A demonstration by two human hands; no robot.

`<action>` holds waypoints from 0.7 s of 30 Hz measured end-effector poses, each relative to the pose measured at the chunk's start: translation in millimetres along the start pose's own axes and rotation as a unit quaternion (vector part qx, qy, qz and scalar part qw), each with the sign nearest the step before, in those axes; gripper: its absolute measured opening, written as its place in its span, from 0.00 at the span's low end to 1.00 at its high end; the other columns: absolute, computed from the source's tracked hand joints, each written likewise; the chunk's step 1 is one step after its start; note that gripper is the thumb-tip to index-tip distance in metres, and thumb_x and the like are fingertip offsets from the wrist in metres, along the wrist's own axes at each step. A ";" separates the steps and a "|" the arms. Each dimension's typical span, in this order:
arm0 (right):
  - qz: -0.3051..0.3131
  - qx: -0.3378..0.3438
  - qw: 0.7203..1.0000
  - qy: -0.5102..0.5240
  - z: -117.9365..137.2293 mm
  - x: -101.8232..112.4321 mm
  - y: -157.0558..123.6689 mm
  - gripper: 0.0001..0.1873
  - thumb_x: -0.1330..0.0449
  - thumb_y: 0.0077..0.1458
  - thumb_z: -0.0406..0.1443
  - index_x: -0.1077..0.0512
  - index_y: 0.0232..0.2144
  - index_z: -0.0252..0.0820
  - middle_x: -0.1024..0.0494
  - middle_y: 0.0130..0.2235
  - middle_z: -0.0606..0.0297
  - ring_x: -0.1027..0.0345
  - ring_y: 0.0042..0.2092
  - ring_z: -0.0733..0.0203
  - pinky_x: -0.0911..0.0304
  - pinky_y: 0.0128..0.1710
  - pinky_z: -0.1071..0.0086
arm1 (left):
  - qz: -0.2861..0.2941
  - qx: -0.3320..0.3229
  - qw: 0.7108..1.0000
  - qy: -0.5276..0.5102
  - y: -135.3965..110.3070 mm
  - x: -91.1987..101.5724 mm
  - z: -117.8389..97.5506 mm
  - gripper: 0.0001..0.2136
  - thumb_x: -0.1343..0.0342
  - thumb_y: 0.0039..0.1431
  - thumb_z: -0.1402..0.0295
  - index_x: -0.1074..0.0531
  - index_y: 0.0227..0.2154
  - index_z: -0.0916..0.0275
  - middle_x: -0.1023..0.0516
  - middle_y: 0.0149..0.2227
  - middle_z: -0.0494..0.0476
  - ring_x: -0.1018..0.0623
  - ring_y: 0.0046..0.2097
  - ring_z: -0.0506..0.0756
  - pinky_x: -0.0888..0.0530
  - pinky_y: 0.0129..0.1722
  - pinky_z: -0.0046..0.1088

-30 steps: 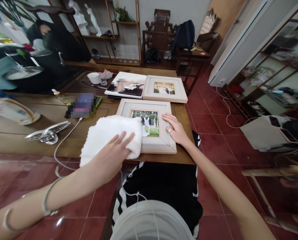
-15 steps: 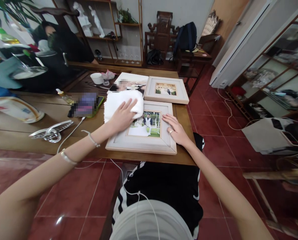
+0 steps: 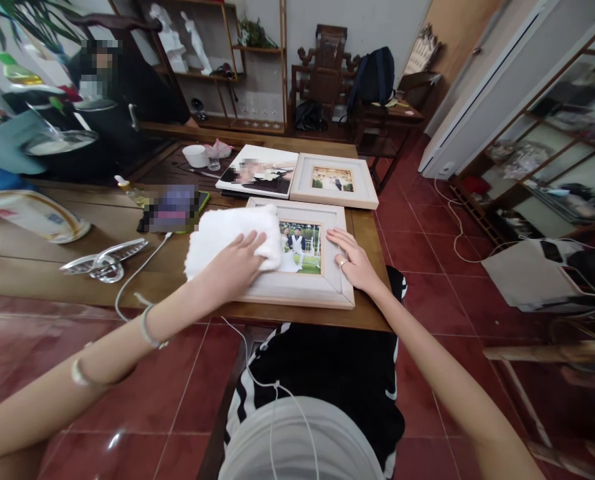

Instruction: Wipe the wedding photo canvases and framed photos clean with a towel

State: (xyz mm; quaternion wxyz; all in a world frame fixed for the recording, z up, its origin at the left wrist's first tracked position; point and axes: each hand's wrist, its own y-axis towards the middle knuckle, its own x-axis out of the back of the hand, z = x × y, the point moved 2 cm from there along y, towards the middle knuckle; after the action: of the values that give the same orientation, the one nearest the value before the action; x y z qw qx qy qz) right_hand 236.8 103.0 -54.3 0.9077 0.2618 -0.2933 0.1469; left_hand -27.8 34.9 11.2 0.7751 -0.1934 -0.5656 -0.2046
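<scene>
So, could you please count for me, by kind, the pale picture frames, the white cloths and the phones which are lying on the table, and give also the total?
Pale picture frames: 2 (near frame, far frame)
White cloth: 1
Phone: 1
Total: 4

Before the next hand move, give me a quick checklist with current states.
1. Left hand on white cloth: ok, palm down.
2. Right hand on near frame: ok, fingers rest on its right border.
3. Frame flat on table: ok.
4. Photo fully uncovered: not ok, cloth hides its left edge.
5. Cloth clear of phone: cannot tell, edges nearly meet in view.
6. Clear clip apart from cloth: ok.
</scene>
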 end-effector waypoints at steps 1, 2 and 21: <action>0.000 -0.001 1.000 0.000 0.4 0.0 0.0 0.31 0.48 0.49 0.27 0.28 0.55 0.43 0.30 0.62 0.58 0.44 0.67 0.51 0.50 0.68 0.47 | -0.004 -0.005 1.000 -0.005 -12.3 2.7 -8.3 0.12 0.50 0.62 0.76 0.20 0.39 0.70 0.34 0.62 0.75 0.32 0.63 0.70 0.32 0.60 0.46; 0.001 -0.003 1.000 0.000 0.8 0.0 -0.1 0.31 0.48 0.49 0.27 0.28 0.55 0.42 0.30 0.62 0.58 0.44 0.67 0.51 0.50 0.68 0.47 | -0.010 -0.010 1.000 -0.013 -24.2 4.5 -15.9 0.12 0.49 0.61 0.77 0.20 0.37 0.69 0.32 0.61 0.75 0.31 0.62 0.70 0.31 0.59 0.46; 0.016 0.011 1.000 0.018 -0.7 1.1 -1.2 0.32 0.48 0.48 0.26 0.28 0.56 0.48 0.29 0.61 0.63 0.46 0.67 0.50 0.51 0.68 0.44 | -0.133 0.061 0.986 -0.082 47.2 -31.1 28.4 0.17 0.52 0.67 0.65 0.24 0.48 0.72 0.50 0.70 0.71 0.49 0.70 0.68 0.44 0.66 0.49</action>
State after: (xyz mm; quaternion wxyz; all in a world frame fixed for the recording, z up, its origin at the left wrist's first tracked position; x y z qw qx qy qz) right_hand 238.5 102.5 -54.6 0.9076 0.2641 -0.2796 0.1686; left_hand -33.8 92.8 -13.7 0.7022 -0.0848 -0.6595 -0.2546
